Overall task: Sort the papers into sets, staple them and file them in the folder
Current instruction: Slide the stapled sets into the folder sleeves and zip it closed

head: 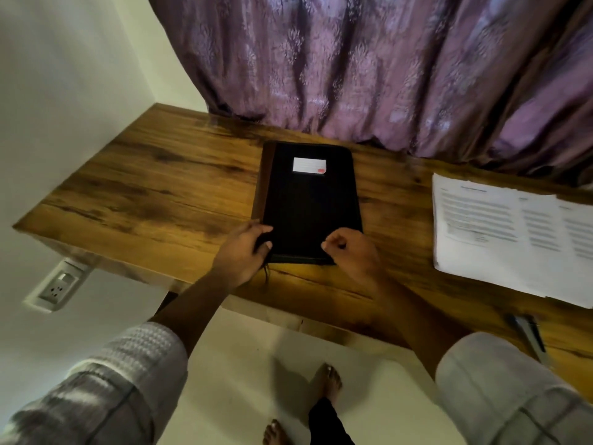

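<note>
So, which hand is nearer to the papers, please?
Right: the right hand sits at the folder's near-right corner, left of the papers; the left hand grips the near-left corner, farther off.

Left hand (244,250): centre of frame, fingers curled over the folder's (308,203) near-left corner.
Right hand (351,252): just right of it, fingers curled inward, thumb meeting forefinger; any hold unclear.
Forearms (192,303): bare, rising from the lower corners.
</note>
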